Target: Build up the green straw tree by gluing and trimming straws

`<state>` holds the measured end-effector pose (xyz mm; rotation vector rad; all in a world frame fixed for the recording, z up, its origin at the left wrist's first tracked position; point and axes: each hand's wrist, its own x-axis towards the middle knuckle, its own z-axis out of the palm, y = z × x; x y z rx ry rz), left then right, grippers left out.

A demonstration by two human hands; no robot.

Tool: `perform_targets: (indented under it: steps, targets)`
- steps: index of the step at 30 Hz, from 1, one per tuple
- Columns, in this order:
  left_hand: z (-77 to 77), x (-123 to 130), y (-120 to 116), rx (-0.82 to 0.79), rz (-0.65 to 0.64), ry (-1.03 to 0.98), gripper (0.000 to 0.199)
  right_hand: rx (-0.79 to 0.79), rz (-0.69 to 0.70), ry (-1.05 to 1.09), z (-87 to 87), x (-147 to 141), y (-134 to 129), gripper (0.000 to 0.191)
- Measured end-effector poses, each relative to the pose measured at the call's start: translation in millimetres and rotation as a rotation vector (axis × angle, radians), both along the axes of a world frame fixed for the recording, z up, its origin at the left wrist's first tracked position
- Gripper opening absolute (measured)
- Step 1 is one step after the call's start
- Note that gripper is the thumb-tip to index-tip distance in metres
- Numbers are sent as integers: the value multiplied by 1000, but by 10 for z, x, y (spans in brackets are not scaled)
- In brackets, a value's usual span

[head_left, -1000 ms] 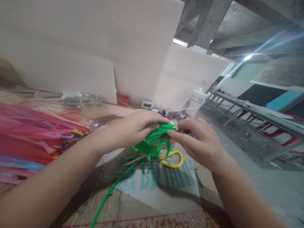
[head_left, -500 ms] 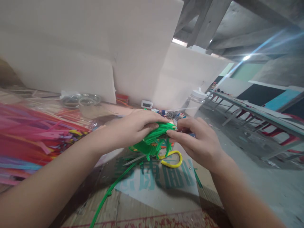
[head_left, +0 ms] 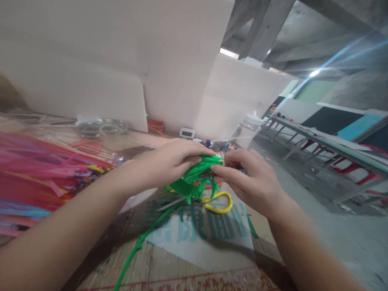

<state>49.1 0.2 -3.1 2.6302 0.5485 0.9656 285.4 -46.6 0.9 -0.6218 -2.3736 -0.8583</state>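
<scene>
A bundle of green pipe cleaners (head_left: 198,169), with short ends hanging below, is held up over the table between both hands. My left hand (head_left: 178,159) is closed around its left and upper side, thumb pressed on top. At its right end, the thumb and fingers of my right hand (head_left: 248,173) pinch the stems. Whether anything else is in the right fingers is hidden. Below the bundle lie scissors with a yellow handle (head_left: 222,208), their blades pointing left. A long green pipe cleaner (head_left: 141,240) runs from near the scissors toward the front edge.
Pink, red and blue pipe cleaners (head_left: 45,169) are heaped at the left. At the back stand a small white digital clock (head_left: 187,133) and a clear jar with a white lid (head_left: 252,123). White boards (head_left: 176,60) rise behind. A long table (head_left: 330,137) stands across the floor at right.
My right fingers have shifted very slightly left along the bundle's end. Otherwise the hands, bundle and scissors stay almost where they were.
</scene>
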Motion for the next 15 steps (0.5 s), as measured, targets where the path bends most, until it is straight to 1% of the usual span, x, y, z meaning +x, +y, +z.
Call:
perform_targets:
  steps: [8,15]
  targets:
    - [-12,1,9,14,-11,-5,35,13,-18,-13,38,48,-12,12]
    - [-6,-9,-6,4,-8,13,35,9,-8,-14,52,54,-12,14]
